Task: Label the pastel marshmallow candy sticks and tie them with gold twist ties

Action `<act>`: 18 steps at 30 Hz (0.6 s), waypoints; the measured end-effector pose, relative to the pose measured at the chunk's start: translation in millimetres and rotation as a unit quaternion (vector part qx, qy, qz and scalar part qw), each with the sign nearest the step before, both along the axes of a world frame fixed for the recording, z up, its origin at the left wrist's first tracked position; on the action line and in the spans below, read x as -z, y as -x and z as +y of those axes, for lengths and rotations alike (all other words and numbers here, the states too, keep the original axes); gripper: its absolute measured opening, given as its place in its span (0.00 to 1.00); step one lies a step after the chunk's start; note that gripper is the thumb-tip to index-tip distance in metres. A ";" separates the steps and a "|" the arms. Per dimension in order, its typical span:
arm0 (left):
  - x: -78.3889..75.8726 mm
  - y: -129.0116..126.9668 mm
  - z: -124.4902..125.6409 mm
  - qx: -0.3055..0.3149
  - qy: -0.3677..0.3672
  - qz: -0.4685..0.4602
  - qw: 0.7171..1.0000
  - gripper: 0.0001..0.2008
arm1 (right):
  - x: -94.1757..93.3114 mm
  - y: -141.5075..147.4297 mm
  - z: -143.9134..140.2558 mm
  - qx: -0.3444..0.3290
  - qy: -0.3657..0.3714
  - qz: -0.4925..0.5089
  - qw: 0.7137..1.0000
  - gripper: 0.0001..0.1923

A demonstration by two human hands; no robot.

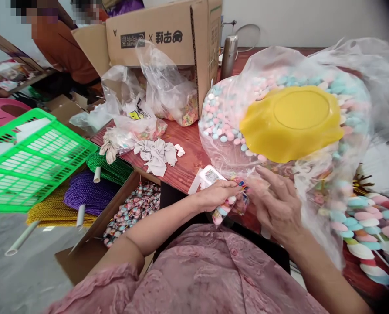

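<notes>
Pink sleeves fill the bottom of the frame, and just above them, around the middle, both hands meet over a little strip of pastel candy pieces. From where I'm watching, the left hand has its fingers pinched shut on the top of that candy strip, which hangs down off the near edge of the bench. The right hand is right up against it, fingers curled loosely toward the same spot. I honestly can't tell if it's gripping the strip or just the plastic next to it.

Right above the hands sits a big clear bag of candy stuffed with pink, blue and white pieces, with a yellow bowl resting upside down on top, center right. More finished candy strings pile up at lower right.

My take on doing this bit well: keep the left pinch firm and close to the working end so the strip doesn't twist, and let the right fingers do the fine work without snagging the bag film.

Other stuff around: a green basket at left, purple cord spools below it, a cardboard box at top center, a steel flask beside it, and another person in orange at upper left.
</notes>
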State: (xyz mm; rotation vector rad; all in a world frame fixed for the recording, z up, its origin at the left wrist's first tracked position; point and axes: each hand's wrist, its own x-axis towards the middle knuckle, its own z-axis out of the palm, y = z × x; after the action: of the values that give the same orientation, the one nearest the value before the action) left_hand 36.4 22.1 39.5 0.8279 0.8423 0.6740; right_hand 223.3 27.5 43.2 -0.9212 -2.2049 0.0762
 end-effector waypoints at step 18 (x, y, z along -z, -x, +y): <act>-24.2 18.5 -30.3 0.203 -0.348 0.349 0.846 0.16 | -2.3 4.5 -44.1 0.042 0.155 -0.037 0.986 0.15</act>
State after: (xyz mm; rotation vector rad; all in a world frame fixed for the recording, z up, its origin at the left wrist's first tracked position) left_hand 17.9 -8.2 63.7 1.9325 1.0246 0.2674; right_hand 218.8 -16.6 45.5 -1.2040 -2.2577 0.3594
